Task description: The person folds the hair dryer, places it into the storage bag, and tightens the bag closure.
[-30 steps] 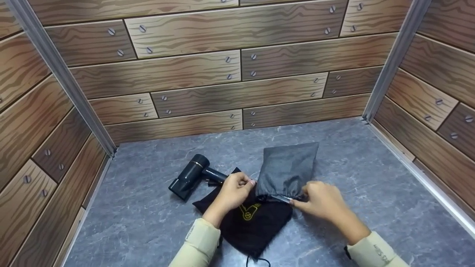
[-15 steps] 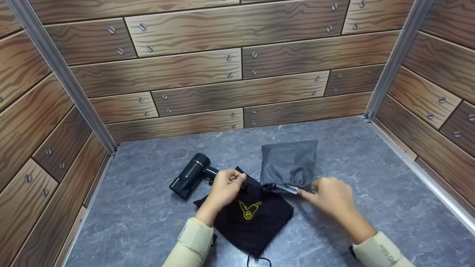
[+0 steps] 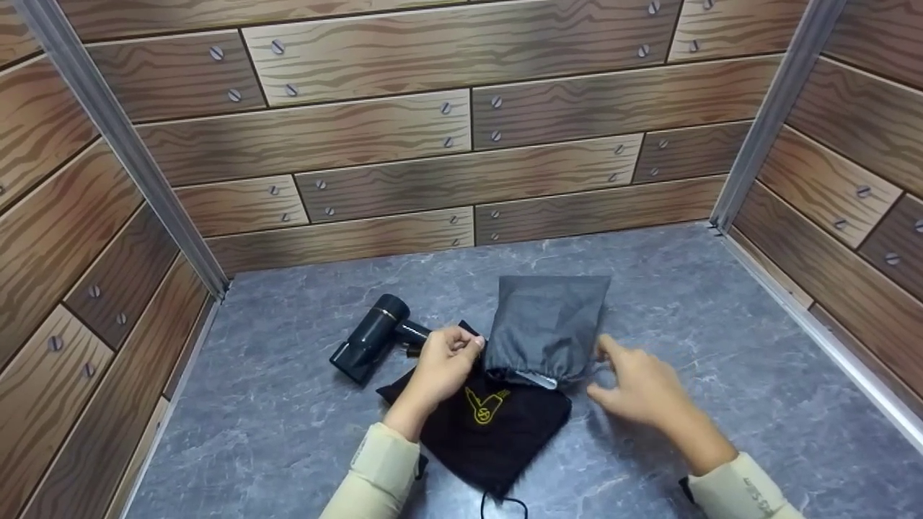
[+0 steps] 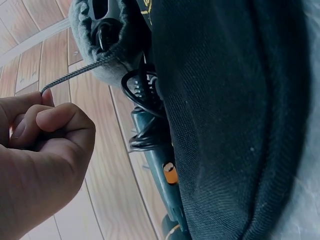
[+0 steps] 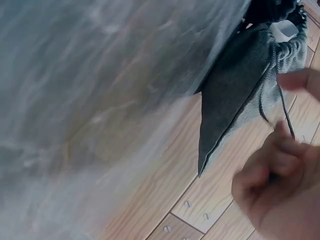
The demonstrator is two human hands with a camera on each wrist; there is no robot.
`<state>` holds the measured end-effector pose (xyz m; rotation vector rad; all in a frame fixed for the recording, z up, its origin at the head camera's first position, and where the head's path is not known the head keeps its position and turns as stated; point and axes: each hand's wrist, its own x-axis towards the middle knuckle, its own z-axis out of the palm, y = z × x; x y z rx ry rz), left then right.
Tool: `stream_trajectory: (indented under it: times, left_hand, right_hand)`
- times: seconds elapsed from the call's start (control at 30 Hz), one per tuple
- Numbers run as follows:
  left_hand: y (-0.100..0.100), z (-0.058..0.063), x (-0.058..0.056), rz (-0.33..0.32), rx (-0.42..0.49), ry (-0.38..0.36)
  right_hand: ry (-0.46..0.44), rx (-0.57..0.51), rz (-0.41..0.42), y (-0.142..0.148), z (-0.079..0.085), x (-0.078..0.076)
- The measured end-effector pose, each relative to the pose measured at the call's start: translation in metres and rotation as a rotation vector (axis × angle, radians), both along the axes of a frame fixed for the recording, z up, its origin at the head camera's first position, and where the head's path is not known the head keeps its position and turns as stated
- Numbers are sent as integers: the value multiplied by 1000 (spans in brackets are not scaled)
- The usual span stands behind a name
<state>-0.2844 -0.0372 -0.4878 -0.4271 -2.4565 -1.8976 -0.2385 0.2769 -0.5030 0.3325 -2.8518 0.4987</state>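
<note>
Grey pouch point(image 3: 548, 321): on tabletop point(image 3: 274, 411), mouth end overlapping black bag point(image 3: 497, 450). Cloth likely soft, light; contents point(image 5: 284, 31) probably firmer. Best hold: drawcord point(image 4: 75, 75) at mouth. Left hand point(image 3: 443, 364): pinches drawcord. Right hand point(image 3: 640, 382): thumb, fingers parted beside pouch, gripping nothing.

Left sleeve point(image 3: 360, 486) and right sleeve point(image 3: 746, 490): pale cream, cuffs puffy, ending at the wrist. Dark lettering point(image 3: 757, 494) on both, too small to read fully. Black piece point(image 3: 686, 490) pokes from each cuff's inner edge. Left hand point(image 3: 441, 364), right hand point(image 3: 640, 382) bare.
</note>
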Motion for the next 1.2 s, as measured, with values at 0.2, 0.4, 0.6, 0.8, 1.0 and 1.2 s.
stream_trajectory:
  times: [0.2,0.4,0.6,0.8,1.0,1.2]
  left_hand:
    - [5,0,1,-25,-24,3]
    - [6,-1,1,-40,-40,-3]
    - [8,1,1,-50,-10,-2]
    - [10,0,4,-55,9,-10]
    - [14,1,8,-79,15,-13]
    - [14,7,10,-85,27,-2]
  right_hand:
    - [-9,-13,59,-18,-2,5]
    - [-21,45,8,-29,-4,0]
    - [-28,63,8,-35,-1,-7]
    - [-22,80,34,-38,1,-8]
    - [6,117,74,-42,1,-9]
    - [56,135,82,-42,-2,-11]
